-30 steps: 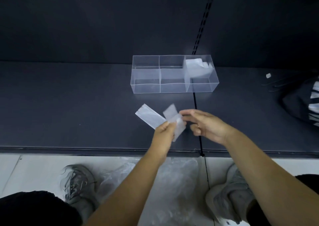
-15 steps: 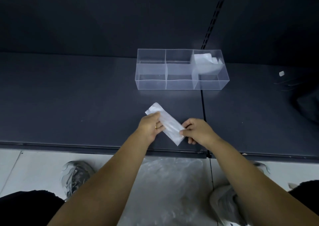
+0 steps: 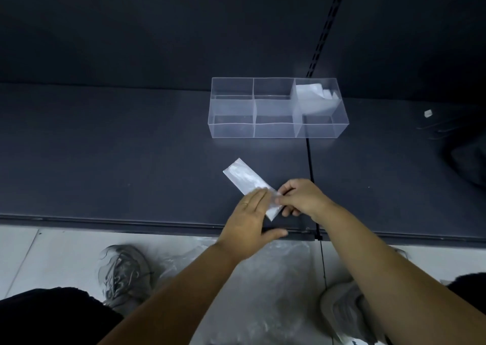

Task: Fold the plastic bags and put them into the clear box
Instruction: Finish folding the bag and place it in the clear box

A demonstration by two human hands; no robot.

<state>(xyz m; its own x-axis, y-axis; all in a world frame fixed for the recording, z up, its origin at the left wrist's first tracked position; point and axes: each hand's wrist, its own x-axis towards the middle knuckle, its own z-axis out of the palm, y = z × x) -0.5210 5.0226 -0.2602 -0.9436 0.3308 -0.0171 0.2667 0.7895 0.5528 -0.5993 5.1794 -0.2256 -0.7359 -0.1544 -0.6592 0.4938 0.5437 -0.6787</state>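
left hand (image 3: 251, 213) flat on folded bag (image 3: 246, 179), right hand (image 3: 302, 198) pinching its end

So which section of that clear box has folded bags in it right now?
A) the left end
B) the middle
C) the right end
C: the whitish folded bags sit in the right-end section of the clear box, while nothing shows inside the other two sections.
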